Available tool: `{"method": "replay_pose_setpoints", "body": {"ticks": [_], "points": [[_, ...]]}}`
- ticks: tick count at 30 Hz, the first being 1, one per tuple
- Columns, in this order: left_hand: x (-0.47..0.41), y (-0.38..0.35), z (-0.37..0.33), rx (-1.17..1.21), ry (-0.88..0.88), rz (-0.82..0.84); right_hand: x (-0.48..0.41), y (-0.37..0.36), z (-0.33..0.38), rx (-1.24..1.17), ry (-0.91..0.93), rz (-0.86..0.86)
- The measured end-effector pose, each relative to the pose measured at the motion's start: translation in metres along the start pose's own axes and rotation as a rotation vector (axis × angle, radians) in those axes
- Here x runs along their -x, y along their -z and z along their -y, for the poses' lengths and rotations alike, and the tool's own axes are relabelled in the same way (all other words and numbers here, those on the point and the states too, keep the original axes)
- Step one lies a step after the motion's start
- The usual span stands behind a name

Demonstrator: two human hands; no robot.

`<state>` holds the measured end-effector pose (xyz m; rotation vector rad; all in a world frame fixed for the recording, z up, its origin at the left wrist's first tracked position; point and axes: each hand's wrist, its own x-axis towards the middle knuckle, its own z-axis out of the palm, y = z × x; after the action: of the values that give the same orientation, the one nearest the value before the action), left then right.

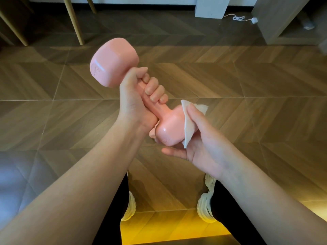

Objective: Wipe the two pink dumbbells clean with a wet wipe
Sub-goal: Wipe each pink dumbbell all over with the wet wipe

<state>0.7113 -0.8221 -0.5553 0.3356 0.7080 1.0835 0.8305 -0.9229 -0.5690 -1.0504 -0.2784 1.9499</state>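
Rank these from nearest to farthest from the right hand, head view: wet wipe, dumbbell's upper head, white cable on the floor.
1. wet wipe: held in the right hand.
2. dumbbell's upper head: up left, above the left hand.
3. white cable: far floor, upper right.

The left hand (139, 96) grips the thin middle bar of a smooth pink plastic dumbbell (113, 63), tilted above the brown wood floor (247, 89). The right hand (200, 144) presses a white wet wipe (190, 128) on its near end.
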Motion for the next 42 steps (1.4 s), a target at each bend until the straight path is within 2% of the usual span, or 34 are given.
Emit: {"method": "replay_pose_setpoints", "body": {"ticks": [4,9,14,18,21,23,26,30,34,37,39,42], "points": [[0.001,0.0,0.002,0.0,-0.026,-0.016,0.003,0.005,0.001,-0.029,-0.029,0.124],[-0.002,0.002,0.004,0.016,0.018,-0.168,-0.005,0.008,-0.006,0.221,0.195,-0.097],[-0.005,0.005,0.003,0.069,0.074,-0.239,-0.007,0.009,-0.006,0.18,0.134,-0.117],[-0.005,0.007,0.0,0.092,0.083,-0.228,-0.003,0.007,-0.007,0.143,0.189,-0.02],[-0.005,0.007,0.001,0.084,0.075,-0.197,-0.003,0.004,-0.012,0.261,0.226,-0.12],[-0.004,0.005,0.002,0.054,0.061,-0.152,-0.002,0.002,-0.013,0.265,0.188,-0.152],[-0.002,0.002,0.005,-0.002,0.048,-0.068,0.0,0.004,-0.007,0.169,0.05,-0.125],[-0.001,-0.001,0.007,-0.013,0.053,-0.06,0.006,0.011,-0.004,0.033,0.128,0.01],[-0.002,0.0,0.01,-0.046,0.062,-0.191,0.001,0.008,-0.012,0.279,0.269,-0.144],[-0.004,0.003,0.01,-0.003,0.08,-0.261,-0.004,0.006,-0.015,0.302,0.299,-0.22],[-0.004,0.005,0.007,0.024,0.076,-0.254,-0.004,0.003,-0.013,0.26,0.269,-0.206],[-0.002,0.006,0.004,0.021,0.056,-0.208,-0.002,0.002,-0.01,0.139,0.064,-0.103]]}}
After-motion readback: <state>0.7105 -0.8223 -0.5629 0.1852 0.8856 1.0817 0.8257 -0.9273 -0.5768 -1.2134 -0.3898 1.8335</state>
